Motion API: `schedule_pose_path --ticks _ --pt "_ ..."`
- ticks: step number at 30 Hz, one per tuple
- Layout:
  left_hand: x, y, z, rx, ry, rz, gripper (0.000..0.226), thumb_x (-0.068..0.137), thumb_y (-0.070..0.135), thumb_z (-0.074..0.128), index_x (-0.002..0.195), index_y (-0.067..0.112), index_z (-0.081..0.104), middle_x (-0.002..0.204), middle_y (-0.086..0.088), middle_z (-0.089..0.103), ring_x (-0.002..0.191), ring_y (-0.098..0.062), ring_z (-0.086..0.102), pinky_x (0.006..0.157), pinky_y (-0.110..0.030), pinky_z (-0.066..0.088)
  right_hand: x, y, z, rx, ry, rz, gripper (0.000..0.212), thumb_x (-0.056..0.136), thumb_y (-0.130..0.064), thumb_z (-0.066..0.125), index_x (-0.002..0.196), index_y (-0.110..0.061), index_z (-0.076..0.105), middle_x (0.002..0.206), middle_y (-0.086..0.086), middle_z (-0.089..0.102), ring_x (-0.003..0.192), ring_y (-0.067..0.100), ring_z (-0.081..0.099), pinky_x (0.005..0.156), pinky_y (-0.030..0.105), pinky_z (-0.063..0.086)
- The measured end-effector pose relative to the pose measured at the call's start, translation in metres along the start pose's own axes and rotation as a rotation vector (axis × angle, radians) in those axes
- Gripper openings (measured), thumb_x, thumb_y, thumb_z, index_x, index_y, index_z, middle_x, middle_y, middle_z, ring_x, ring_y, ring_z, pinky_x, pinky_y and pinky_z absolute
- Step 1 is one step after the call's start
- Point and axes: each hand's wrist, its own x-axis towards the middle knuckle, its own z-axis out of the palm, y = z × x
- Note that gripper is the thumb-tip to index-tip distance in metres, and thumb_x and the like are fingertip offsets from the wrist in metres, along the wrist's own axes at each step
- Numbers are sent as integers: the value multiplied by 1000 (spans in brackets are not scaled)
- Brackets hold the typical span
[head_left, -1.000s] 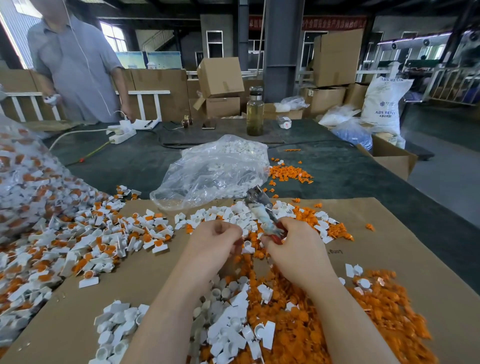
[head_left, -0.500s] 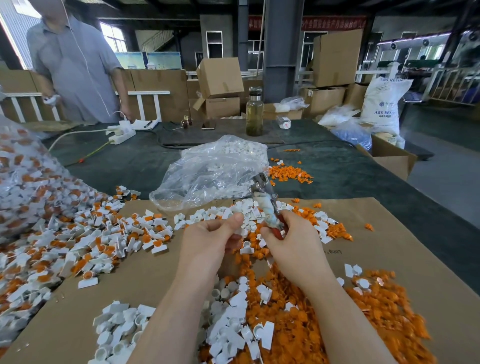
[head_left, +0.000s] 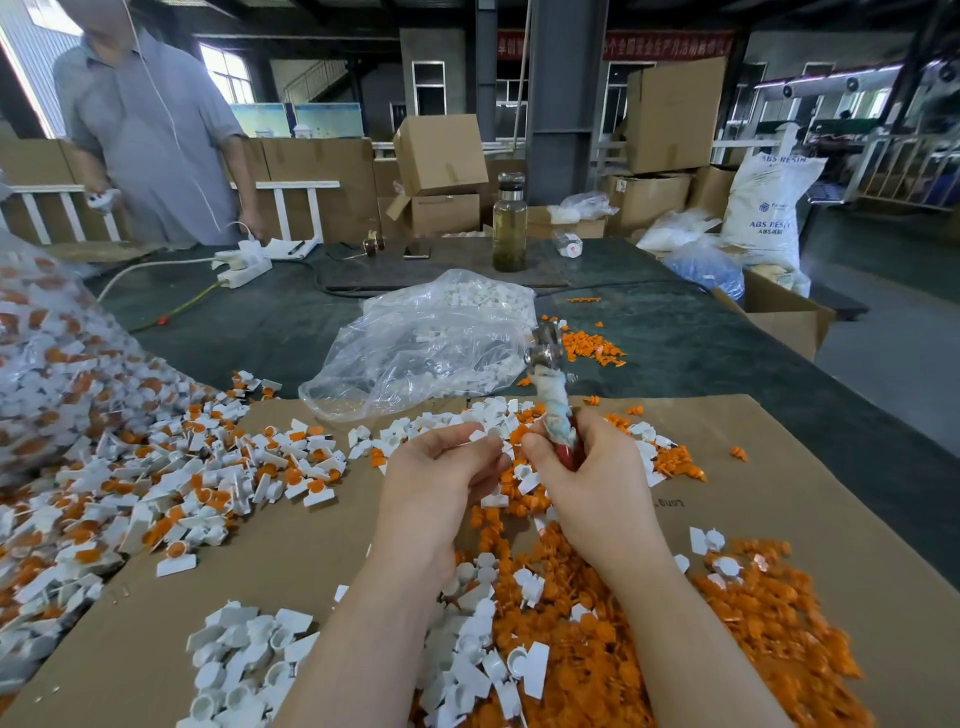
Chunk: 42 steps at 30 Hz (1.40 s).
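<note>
Our left hand (head_left: 441, 483) hangs over the cardboard sheet (head_left: 291, 566), just right of a wide scatter of white pieces with orange inserts (head_left: 171, 493). Its thumb and forefinger pinch a small white piece (head_left: 477, 435), which is held clear of the sheet. Beyond it, on the dark table (head_left: 260, 322), lies a crumpled clear bag (head_left: 426, 348) with more white parts inside. Close beside the left hand, fingertips near but apart as far as we can tell, our right hand (head_left: 592, 478) is wrapped round the red grip of a small hammer (head_left: 555, 405) (its shaft is bound in pale, grubby cloth or tape). The hammer stands nearly upright, metal head at the top and farthest from us. Under and between both wrists loose white caps (head_left: 467, 660) lie on the cardboard. Further right the orange plugs (head_left: 769, 623) thicken into a heap of their own. At the far right, beside the table's edge, stands an open cardboard box (head_left: 779, 322).
</note>
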Motion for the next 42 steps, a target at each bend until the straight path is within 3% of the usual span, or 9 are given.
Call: schedule_pose_path --ticks 4,7,16,21,26,31,35,39,42 --pt "-2 -1 3 -21 -36 -14 20 82 3 76 100 3 69 81 -13 77 78 -20 76 66 -24 57 0 0 0 88 -5 -7 7 91 -24 68 86 -25 63 70 -30 62 66 -10 59 55 6 42" --pt "-3 0 4 -16 -54 -23 22 80 3 77 101 3 69 82 -14 77 80 -22 76 71 -28 57 0 1 0 111 18 -21 5 91 -23 69 89 -24 64 72 -28 64 67 -6 60 57 8 43" --pt "-7 2 6 -71 -70 -8 30 76 5 81 103 0 70 83 -15 77 81 -24 76 67 -26 61 0 3 2 110 74 -40 7 89 -23 70 93 -20 66 66 -30 60 63 -8 57 56 8 42" --pt "-9 2 9 -110 -61 30 23 76 2 80 97 1 71 84 -15 77 80 -24 76 68 -27 60 0 2 4 111 114 -44 7 89 -21 71 92 -17 67 61 -17 58 61 -8 56 56 7 41" --pt "-13 4 10 6 -10 153 13 76 1 81 85 7 75 79 -9 77 76 -21 76 64 -23 59 -1 1 6 75 126 -27 9 88 -23 72 90 -17 66 62 -15 57 61 -7 56 54 8 41" --pt "-13 5 14 241 69 283 14 74 10 85 75 22 78 73 3 76 74 -18 74 73 -32 60 -1 1 5 -4 160 -38 12 87 -25 72 84 -23 61 58 -14 53 59 -6 55 53 8 39" --pt "-14 7 14 296 96 312 16 73 15 86 70 28 76 70 9 74 71 -10 72 68 -25 58 -3 -2 5 -46 156 -53 14 87 -27 72 88 -29 59 67 -16 62 68 -3 61 53 12 42" --pt "-16 7 15 321 96 330 16 73 18 87 71 29 76 71 14 74 68 -3 70 59 -12 53 -3 -3 6 -23 137 -46 12 87 -24 72 92 -27 62 74 -16 66 72 -1 65 62 29 57" --pt "-15 6 15 320 93 338 16 72 17 87 71 29 76 73 15 74 68 -3 70 57 -9 50 -3 -2 5 -33 123 -44 13 87 -25 72 93 -29 61 76 -16 67 74 1 65 64 30 58"
